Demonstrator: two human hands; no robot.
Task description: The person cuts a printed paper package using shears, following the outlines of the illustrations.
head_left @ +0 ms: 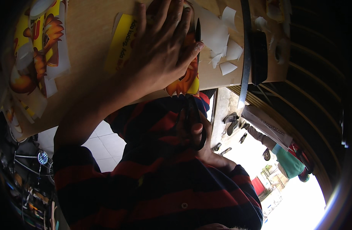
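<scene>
My left hand [157, 50] lies flat with fingers spread over a printed cut-out [185, 82] with an orange cartoon figure, pressing it to the table. Close to my body, at the table's near edge, my right hand [201, 140] is closed round the black handles of scissors [192, 113]. The scissors point up toward the cut-out's near edge. Beside my left thumb a dark pointed blade [198, 28] shows; whether it belongs to the scissors I cannot tell. Partly under my left forearm is a yellow printed strip [120, 42].
More orange and yellow printed cut-outs [40, 50] lie at the table's left. White paper scraps [227, 50] are scattered right of my left hand. Beyond them are a long metal ruler [245, 57] and a black oblong object [259, 57]. A person in green [289, 161] is outside at right.
</scene>
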